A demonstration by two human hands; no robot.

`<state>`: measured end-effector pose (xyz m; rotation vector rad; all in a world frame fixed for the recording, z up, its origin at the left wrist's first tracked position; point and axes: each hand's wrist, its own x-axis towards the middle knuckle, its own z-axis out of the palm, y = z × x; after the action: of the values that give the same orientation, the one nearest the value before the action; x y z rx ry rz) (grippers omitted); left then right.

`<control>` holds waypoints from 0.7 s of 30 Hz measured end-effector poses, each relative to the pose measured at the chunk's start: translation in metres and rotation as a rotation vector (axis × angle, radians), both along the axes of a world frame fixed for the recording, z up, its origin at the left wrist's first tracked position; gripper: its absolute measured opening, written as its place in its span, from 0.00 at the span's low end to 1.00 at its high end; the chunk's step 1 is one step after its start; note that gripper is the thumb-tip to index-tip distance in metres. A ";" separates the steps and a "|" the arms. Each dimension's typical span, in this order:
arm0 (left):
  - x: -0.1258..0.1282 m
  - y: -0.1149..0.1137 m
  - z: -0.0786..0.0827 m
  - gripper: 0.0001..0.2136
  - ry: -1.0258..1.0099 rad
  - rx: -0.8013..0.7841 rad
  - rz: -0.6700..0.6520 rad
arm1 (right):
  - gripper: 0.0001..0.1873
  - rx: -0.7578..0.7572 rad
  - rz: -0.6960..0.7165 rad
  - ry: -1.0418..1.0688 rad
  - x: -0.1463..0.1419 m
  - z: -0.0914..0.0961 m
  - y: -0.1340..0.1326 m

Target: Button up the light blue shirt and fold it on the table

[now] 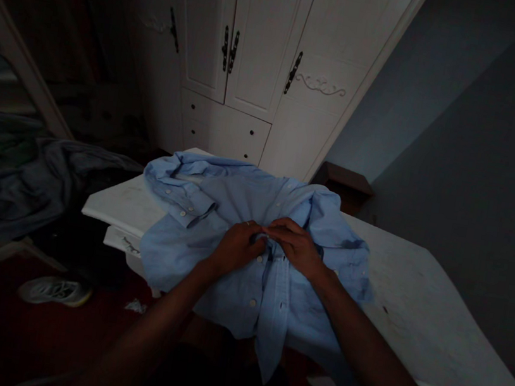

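A light blue button-up shirt [216, 213] lies spread on a white table [418, 305], its lower front hanging over the near edge. My left hand [236, 246] and my right hand [295, 244] meet at the middle of the shirt's button placket. Both have their fingers pinched together on the fabric there. A ring shows on my left hand. A sleeve with a buttoned cuff [183, 208] lies across the shirt to the left of my hands.
A white wardrobe [266, 60] with dark handles stands behind the table. A small dark wooden stand [342, 182] sits by the wall. Dark clothes [15, 178] are piled at the left. A light sneaker [54, 290] lies on the red floor.
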<state>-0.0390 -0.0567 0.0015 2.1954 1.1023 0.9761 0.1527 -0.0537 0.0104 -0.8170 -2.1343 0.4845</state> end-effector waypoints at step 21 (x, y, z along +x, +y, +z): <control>-0.001 0.003 -0.004 0.10 -0.012 0.002 -0.017 | 0.11 0.148 -0.050 -0.079 0.001 0.003 -0.001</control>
<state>-0.0397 -0.0539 -0.0029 2.1946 1.0766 0.9823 0.1537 -0.0551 0.0134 -0.8154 -2.1866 0.2684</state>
